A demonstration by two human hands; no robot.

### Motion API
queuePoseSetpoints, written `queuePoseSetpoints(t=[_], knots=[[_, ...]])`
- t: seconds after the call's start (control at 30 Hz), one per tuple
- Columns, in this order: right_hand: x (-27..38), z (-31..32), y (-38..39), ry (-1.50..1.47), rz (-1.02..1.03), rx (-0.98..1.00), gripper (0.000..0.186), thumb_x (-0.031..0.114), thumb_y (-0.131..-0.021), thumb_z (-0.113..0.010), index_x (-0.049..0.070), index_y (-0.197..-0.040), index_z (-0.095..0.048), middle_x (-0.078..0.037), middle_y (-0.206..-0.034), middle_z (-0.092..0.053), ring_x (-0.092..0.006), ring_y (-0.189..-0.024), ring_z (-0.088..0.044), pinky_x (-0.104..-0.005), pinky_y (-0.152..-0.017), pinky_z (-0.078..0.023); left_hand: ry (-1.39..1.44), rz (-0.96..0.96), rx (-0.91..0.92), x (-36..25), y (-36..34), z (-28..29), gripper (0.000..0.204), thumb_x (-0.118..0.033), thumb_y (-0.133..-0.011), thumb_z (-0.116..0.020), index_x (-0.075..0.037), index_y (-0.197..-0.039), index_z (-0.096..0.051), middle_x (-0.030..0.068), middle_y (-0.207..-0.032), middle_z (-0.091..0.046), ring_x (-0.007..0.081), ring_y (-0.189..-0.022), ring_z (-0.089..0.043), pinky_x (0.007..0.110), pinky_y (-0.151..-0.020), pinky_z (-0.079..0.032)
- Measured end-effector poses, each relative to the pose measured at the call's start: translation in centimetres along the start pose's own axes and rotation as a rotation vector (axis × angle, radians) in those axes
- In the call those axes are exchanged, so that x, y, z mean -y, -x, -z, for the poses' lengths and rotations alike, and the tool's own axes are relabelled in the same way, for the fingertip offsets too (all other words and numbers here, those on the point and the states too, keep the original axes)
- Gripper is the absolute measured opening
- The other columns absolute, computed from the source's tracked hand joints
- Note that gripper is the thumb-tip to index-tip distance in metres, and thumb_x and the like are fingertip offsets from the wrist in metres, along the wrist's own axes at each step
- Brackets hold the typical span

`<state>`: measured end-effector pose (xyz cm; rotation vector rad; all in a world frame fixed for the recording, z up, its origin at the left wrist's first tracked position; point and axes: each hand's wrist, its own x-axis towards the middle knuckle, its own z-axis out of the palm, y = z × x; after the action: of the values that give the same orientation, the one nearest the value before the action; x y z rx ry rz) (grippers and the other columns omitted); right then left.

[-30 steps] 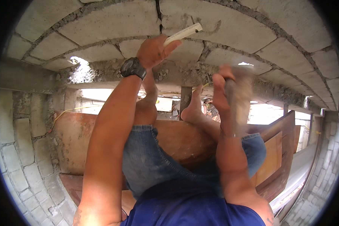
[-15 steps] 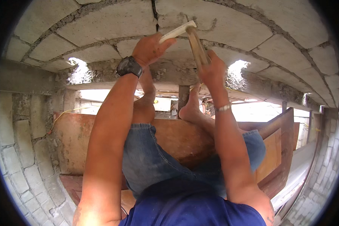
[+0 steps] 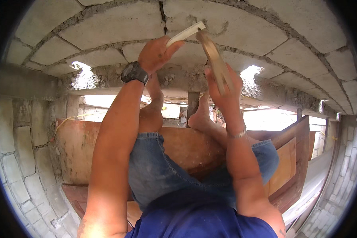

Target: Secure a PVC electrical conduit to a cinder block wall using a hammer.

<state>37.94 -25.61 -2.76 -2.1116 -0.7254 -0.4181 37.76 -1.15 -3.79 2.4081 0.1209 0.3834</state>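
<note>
My left hand (image 3: 156, 54), with a black watch on its wrist, is closed around a pale, flat strip (image 3: 185, 33) that points up and right against the block wall. A small dark hole shows near the strip's far end. My right hand (image 3: 225, 85) grips a brown, wooden-looking bar (image 3: 212, 53), smeared by motion. The bar's upper end lies at or just below the strip's tip; whether they touch I cannot tell. Behind the strip, a pale concrete block (image 3: 242, 23) bears scuffed, darker marks.
My bare feet rest by a rough concrete ledge (image 3: 178, 75) with bright gaps at either side. Below me lie brown wooden panels (image 3: 89, 150), one tilted at the right (image 3: 293, 158). Block walls (image 3: 23, 158) rise left and right. A thin yellow cord (image 3: 69, 117) runs at the left.
My right hand has come down and toward me, its wrist turned, and the wooden bar has tipped with it. My left hand and the pale strip have hardly moved.
</note>
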Motion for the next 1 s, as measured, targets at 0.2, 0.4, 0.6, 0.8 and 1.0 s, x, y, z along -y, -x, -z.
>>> queuePoseSetpoints(t=[0.2, 0.4, 0.6, 0.8, 1.0], knots=[[-1.6, -1.5, -1.4, -0.007, 0.210, -0.148, 0.024, 0.016, -0.074, -0.072, 0.001, -0.091, -0.062, -0.019, -0.077, -0.062, -0.0383, -0.074, -0.062, -0.0405, -0.070, -0.050, -0.066, -0.027, 0.036, -1.1, -0.7, 0.1, 0.066, -0.065, -0.085, -0.050, 0.000, -0.087, -0.062, 0.0169, -0.066, -0.060, 0.0320, -0.060, -0.059, 0.041, -0.057, -0.046], [2.9, 0.9, 0.1, -0.140, 0.062, 0.067, 0.021, 0.011, -0.073, -0.071, 0.001, -0.089, -0.061, -0.019, -0.071, -0.061, -0.0360, -0.068, -0.062, -0.0387, -0.068, -0.051, -0.037, -0.119, -0.052, -0.4, -0.1, 0.7, 0.068, -0.067, -0.085, -0.050, 0.000, -0.083, -0.062, 0.0177, -0.065, -0.060, 0.0330, -0.060, -0.059, 0.041, -0.056, -0.045], [-1.4, -2.1, -3.0, -0.021, -0.086, 0.003, 0.025, 0.021, -0.077, -0.071, -0.001, -0.085, -0.063, -0.022, -0.073, -0.062, -0.0361, -0.065, -0.062, -0.0368, -0.060, -0.050, -0.038, 0.045, 0.068, -2.3, -0.1, 0.3, 0.060, -0.059, -0.088, -0.053, 0.001, -0.079, -0.057, 0.0124, -0.057, -0.053, 0.0222, -0.052, -0.052, 0.037, -0.052, -0.042], [3.1, 1.5, 0.3, -0.391, 0.027, -0.113, 0.017, 0.016, -0.087, -0.065, 0.000, -0.092, -0.060, -0.007, -0.081, -0.062, -0.0170, -0.070, -0.057, -0.0294, -0.067, -0.047, -0.101, -0.038, -0.028, -2.6, 0.3, 0.8, 0.062, -0.060, -0.088, -0.053, 0.001, -0.075, -0.057, 0.0111, -0.054, -0.050, 0.0207, -0.049, -0.048, 0.038, -0.049, -0.039], [0.4, -1.0, -2.8, -0.212, -0.537, 0.182, 0.020, 0.018, -0.086, -0.066, -0.001, -0.091, -0.060, -0.008, -0.072, -0.060, -0.0205, -0.068, -0.058, -0.0337, -0.067, -0.048, -0.026, 0.055, 0.018, -3.4, 0.5, 0.6, 0.064, -0.061, -0.087, -0.053, 0.002, -0.076, -0.057, 0.0131, -0.054, -0.050, 0.0211, -0.049, -0.048, 0.037, -0.049, -0.039]])
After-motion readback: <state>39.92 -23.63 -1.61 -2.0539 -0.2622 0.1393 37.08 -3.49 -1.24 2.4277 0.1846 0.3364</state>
